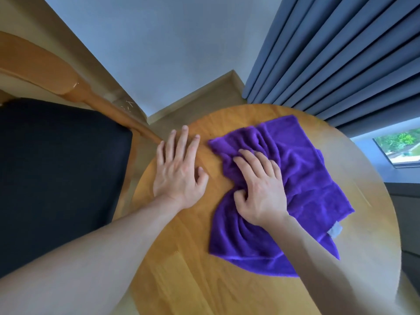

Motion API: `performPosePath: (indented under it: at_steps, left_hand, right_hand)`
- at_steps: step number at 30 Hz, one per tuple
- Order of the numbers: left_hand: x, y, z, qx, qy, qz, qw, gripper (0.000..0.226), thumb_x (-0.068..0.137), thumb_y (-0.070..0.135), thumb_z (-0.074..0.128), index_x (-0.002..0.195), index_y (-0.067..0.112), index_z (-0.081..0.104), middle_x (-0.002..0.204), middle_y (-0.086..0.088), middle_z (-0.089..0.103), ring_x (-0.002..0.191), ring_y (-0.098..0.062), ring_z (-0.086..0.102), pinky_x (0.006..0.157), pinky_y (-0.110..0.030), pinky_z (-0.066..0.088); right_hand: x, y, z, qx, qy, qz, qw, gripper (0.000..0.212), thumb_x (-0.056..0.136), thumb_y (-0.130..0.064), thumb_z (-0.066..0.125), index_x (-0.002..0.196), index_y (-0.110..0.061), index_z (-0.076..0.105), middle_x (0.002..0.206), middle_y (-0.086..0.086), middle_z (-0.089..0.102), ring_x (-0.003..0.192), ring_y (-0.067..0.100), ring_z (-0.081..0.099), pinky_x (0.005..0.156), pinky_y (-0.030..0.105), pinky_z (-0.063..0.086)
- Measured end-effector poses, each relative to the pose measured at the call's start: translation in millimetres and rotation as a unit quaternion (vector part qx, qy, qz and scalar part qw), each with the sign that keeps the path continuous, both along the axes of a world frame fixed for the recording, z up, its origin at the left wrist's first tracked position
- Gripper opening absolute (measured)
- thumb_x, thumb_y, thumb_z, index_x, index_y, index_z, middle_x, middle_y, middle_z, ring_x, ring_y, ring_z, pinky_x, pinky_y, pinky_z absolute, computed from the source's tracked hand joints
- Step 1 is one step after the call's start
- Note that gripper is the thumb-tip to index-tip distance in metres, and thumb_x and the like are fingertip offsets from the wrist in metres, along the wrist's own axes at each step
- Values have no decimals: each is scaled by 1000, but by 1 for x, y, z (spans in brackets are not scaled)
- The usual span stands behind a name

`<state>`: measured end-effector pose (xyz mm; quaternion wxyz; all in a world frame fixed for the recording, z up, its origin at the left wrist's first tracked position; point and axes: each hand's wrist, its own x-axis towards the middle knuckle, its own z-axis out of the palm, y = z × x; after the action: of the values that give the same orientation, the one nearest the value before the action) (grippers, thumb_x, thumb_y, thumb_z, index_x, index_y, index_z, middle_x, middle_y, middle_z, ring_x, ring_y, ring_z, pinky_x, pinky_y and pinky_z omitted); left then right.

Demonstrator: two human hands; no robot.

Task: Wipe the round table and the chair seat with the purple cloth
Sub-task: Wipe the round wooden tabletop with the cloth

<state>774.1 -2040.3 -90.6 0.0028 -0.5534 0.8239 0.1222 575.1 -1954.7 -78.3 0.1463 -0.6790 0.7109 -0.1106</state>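
The purple cloth (302, 178) lies spread and rumpled over the middle and right of the round wooden table (193, 280). My right hand (259, 189) sits on the cloth's left part, fingers curled into its folds and the thumb bunching the fabric. Just left of the cloth, my left hand (179, 169) rests flat on the bare tabletop with fingers straight and spread, holding nothing. The chair's black seat (59, 173) is to the left of the table, close to its edge.
The chair's wooden armrest (45, 71) runs along the far side of the seat and ends near the table rim. Blue curtains (341, 53) hang behind the table on the right. A pale wall and wooden floor lie beyond.
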Motion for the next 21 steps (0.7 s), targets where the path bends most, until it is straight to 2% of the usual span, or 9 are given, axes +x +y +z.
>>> performPosePath:
  at_steps: [3, 6, 17, 19, 21]
  left_hand:
    - [2, -5, 0, 2, 0, -1, 1000, 77, 85, 41, 41, 158, 20, 28, 171, -9, 16, 157, -34, 14, 125, -57, 17]
    - [4, -10, 1, 2, 1, 4, 1000, 77, 85, 41, 39, 158, 20, 29, 171, -8, 15, 157, -34, 14, 125, -56, 17]
    - [-3, 5, 6, 5, -5, 27, 1000, 76, 86, 40, 36, 159, 22, 30, 172, -3, 14, 158, -27, 10, 127, -50, 13]
    - [-6, 13, 7, 1, -8, 79, 997, 76, 86, 40, 36, 159, 21, 30, 172, -2, 16, 158, -27, 13, 127, -51, 12]
    - [-5, 35, 7, -3, -2, 177, 984, 75, 87, 41, 39, 158, 21, 30, 171, -4, 18, 157, -31, 14, 127, -53, 11]
  right_hand:
    - [21, -34, 2, 12, -1, -94, 995, 76, 73, -29, 52, 148, -18, 47, 162, -1, 38, 151, 31, 26, 120, 52, 24]
    - [38, -63, 0, 29, 3, -118, 993, 78, 78, -35, 45, 155, -21, 39, 167, -2, 27, 155, 30, 16, 122, 54, 15]
    - [26, -56, -3, 62, 43, -6, 997, 82, 83, -40, 34, 162, -19, 21, 172, 1, 10, 157, 31, 5, 124, 59, 6]
    - [18, -51, -2, 75, 62, 61, 993, 82, 84, -41, 31, 163, -20, 18, 172, 1, 8, 158, 30, 3, 124, 60, 5]
    - [6, -38, -1, 71, 80, 157, 982, 81, 85, -41, 33, 162, -20, 21, 172, 1, 10, 157, 30, 6, 124, 61, 9]
